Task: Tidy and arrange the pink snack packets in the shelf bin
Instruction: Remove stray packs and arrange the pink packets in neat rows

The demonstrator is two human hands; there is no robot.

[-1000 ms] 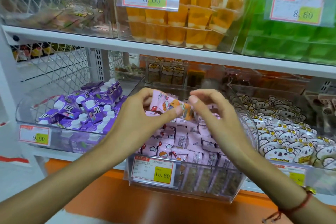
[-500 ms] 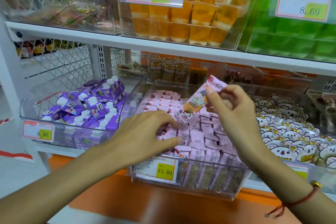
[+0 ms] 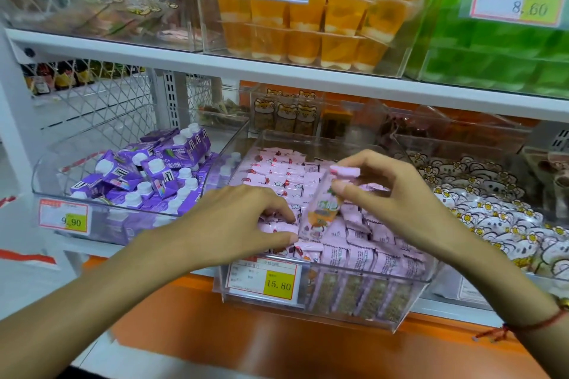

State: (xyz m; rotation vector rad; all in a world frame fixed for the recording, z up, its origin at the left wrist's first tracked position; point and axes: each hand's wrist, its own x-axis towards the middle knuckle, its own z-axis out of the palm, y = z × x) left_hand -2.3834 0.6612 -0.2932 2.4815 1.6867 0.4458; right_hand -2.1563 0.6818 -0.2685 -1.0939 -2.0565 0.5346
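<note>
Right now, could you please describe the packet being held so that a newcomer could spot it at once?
Find the clear bin with the 15.80 price tag, on the lower shelf. Above its pink snack packets, the right hand pinches one held packet upright; unlike its neighbours, it shows an orange picture.

Head view, downward, close over shelf bin [image 3: 409, 306]
</note>
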